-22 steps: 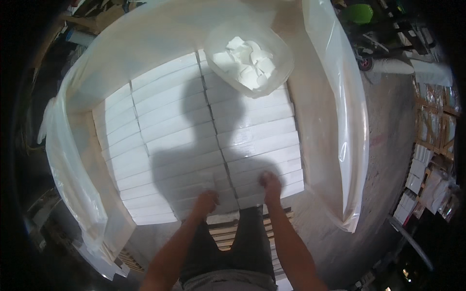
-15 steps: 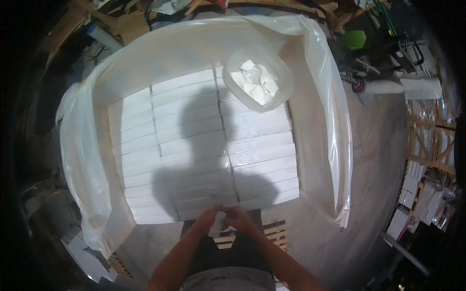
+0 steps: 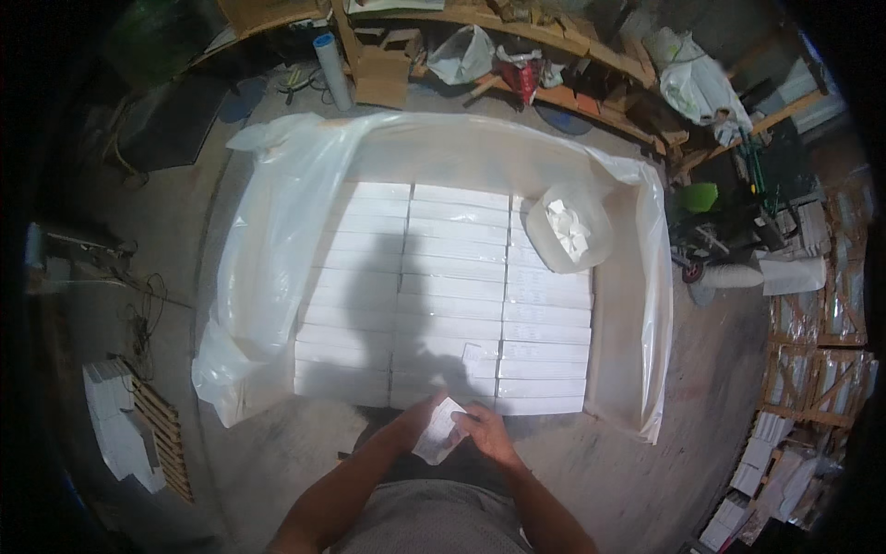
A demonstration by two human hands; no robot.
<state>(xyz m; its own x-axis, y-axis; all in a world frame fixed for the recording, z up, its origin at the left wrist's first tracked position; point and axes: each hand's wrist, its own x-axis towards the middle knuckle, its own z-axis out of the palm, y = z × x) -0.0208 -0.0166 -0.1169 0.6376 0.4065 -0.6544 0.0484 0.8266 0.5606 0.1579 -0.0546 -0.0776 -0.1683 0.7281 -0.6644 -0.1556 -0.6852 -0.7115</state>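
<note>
My left hand (image 3: 417,423) is closed on the left side of a small white packet (image 3: 437,438), which looks like paper or a thin translucent bag. The fingers of my right hand (image 3: 487,432) pinch its right edge. Both hands are close to my body, just before the near edge of a large crate. Inside the crate lie rows of flat white boxes (image 3: 449,291) in three columns. A translucent plastic tub (image 3: 593,243) with white crumpled scraps (image 3: 568,231) rests on the boxes at the far right. A pale slip (image 3: 474,355) lies on the middle column.
Loose plastic liner (image 3: 268,249) drapes over the crate walls. Wooden shelving (image 3: 591,51) with bags runs behind, beside a blue-tipped roll (image 3: 334,74). A pallet with white stacks (image 3: 120,429) stands at left. Wooden crates (image 3: 812,346) line the right side.
The view has shifted, showing more of the shelving and the floor at left. My hands have brought the packet up, and its white face shows more. The pale slip on the boxes has come into sight.
</note>
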